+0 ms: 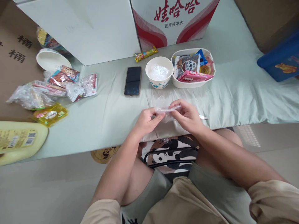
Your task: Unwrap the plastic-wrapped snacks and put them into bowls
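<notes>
Between my two hands, a clear plastic bag (167, 109) is stretched just above the near edge of the cloth-covered surface. My left hand (147, 119) pinches its left side between thumb and fingers. My right hand (187, 115) pinches the other side, fingertips close to the left ones. Beyond them stands a paper cup (159, 84) with a blue pattern, holding crumpled clear plastic. Touching its right side is a white oval tub (192, 84) with packaged snacks inside, among them a pink packet (195, 76) and a dark packet (187, 66).
A phone (133, 81) lies left of the cup, a yellow snack stick (146, 54) behind it. Snack bags (35, 93) and a white bowl (52, 60) sit at the left, near a yellow jug (21, 140). Boxes (175, 21) line the back; a blue container (280, 59) is at right.
</notes>
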